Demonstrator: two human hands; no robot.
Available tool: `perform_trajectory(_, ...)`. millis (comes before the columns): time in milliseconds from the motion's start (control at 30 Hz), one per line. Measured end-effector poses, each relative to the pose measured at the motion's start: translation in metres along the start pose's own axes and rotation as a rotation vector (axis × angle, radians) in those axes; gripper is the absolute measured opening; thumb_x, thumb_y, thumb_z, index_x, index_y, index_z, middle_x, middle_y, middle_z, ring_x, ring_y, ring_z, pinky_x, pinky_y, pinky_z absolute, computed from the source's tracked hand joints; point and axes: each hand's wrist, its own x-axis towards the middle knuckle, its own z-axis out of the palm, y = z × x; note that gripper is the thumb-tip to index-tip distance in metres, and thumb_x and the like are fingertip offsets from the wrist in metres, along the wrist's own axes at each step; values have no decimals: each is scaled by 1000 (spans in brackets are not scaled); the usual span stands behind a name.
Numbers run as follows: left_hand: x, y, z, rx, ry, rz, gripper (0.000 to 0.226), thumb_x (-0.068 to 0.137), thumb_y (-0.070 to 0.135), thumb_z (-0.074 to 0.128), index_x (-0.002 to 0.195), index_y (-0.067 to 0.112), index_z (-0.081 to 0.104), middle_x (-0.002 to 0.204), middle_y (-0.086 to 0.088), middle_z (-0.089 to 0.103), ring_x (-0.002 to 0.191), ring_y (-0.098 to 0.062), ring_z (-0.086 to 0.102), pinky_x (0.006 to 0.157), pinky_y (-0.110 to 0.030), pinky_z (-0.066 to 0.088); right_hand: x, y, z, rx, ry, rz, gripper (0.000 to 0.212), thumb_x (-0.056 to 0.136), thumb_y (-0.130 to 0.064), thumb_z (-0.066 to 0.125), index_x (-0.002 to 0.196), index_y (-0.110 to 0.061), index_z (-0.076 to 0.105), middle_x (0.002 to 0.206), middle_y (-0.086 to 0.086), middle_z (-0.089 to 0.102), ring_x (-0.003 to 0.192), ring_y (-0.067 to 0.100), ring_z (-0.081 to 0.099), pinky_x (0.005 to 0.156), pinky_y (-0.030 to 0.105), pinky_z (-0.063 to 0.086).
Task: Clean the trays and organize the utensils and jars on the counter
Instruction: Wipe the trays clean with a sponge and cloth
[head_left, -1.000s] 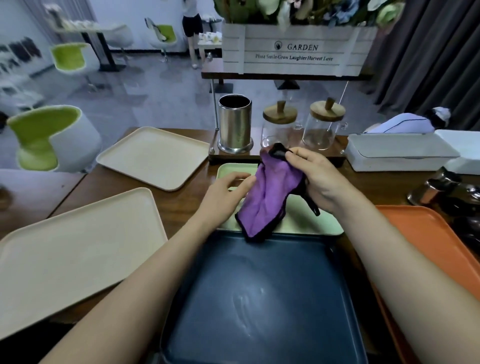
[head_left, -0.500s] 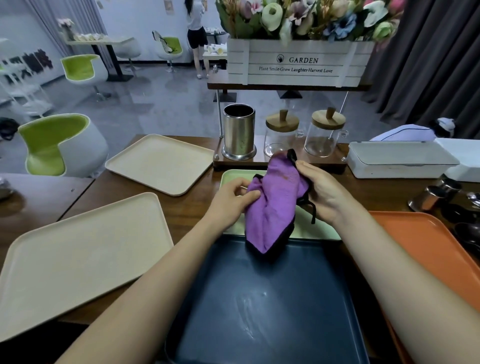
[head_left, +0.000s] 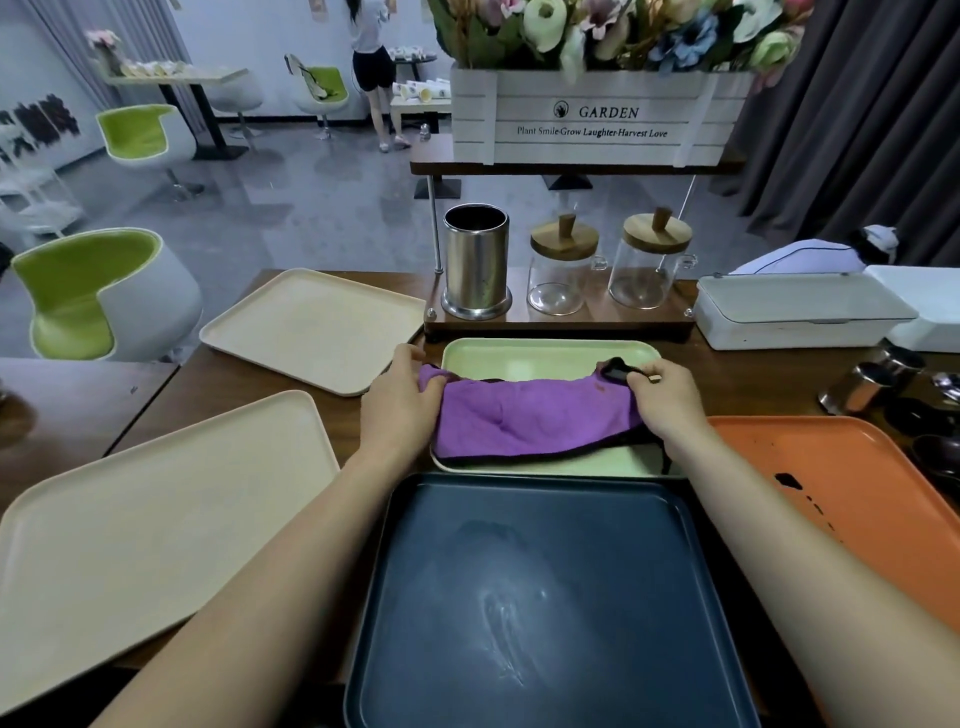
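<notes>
The big cream tray (head_left: 156, 519) fills the counter's left side. A dark blue tray (head_left: 545, 519) lies nearest, an orange tray (head_left: 883, 493) is on the right, and a second cream tray (head_left: 311, 327) lies behind. The white planter box (head_left: 597, 119) reads "GARDEN" and "Plant Smile·Grow Laughter·Harvest Love". The purple cloth (head_left: 524, 421) lies stretched across the pale green tray (head_left: 545, 356). The left hand (head_left: 400, 400) and right hand (head_left: 667, 400) each clench one end. Beyond stand a steel canister (head_left: 475, 265) and two lidded glass jars (head_left: 563, 270).
</notes>
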Motion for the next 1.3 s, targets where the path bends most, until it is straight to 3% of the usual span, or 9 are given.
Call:
perform_trajectory(100,-1,4,4,228,72,255,36,92,29,68,125,19,60,121,-8,57,102,-32,57,79,-40,46,-11,0,7,-426,79,-280,32,97,-20,57,128,-19,59,126,7,60,116,33,54,93,40,44)
perform_trajectory(233,1,25,20,281,-102,555,31,93,26,68,124,21,68,118,-4,62,104,-30,60,83,-41,52,-20,-17,31,-527,-78,-616,29,97,-25,58,124,-24,68,123,2,63,113,29,50,99,38,39)
perform_trajectory(367,1,40,34,300,-356,472,42,98,30,63,140,23,60,127,-5,59,112,-28,62,91,-41,52,-17,-22,44,-543,-220,-578,28,97,-28,59,122,-28,70,116,3,64,110,31,56,94,38,46)
perform_trajectory(667,1,47,34,-175,-271,252,6,93,15,67,94,19,72,93,9,71,91,-11,63,84,-24,48,-44,-22,42,-466,-158,-509,56,84,-77,46,83,-25,67,69,-2,64,71,23,58,60,35,41)
perform_trajectory(767,0,62,23,-452,-239,254,10,94,7,66,93,16,71,92,11,71,85,1,63,77,-9,44,-46,-33,38,-226,-179,-476,31,89,-61,58,101,-36,73,79,-5,70,80,23,61,68,35,44)
perform_trajectory(933,2,69,14,-511,-84,294,23,93,10,69,111,24,68,114,6,66,101,2,62,85,-18,51,-42,-58,29,467,-267,-260,16,94,-27,64,90,-26,79,85,3,76,78,12,60,76,34,46)
perform_trajectory(1033,-5,62,16,-464,-31,204,23,92,16,72,108,30,62,116,6,62,83,7,63,80,-22,52,-44,-65,23,622,-315,-188,16,95,-22,64,91,-23,80,96,9,76,86,16,63,83,37,49)
perform_trajectory(1167,-9,49,24,-397,-158,160,19,94,21,69,110,29,64,108,9,68,75,3,65,85,-34,54,-38,-75,-2,516,-102,-357,14,94,-23,64,89,-22,77,83,-8,71,78,7,56,74,29,43)
perform_trajectory(1300,-5,28,15,-108,-142,161,22,98,23,61,117,32,66,114,14,68,105,-10,64,96,-34,49,-39,-84,-36,108,130,-531,24,92,-42,59,99,-26,74,76,1,69,72,17,58,67,35,45)
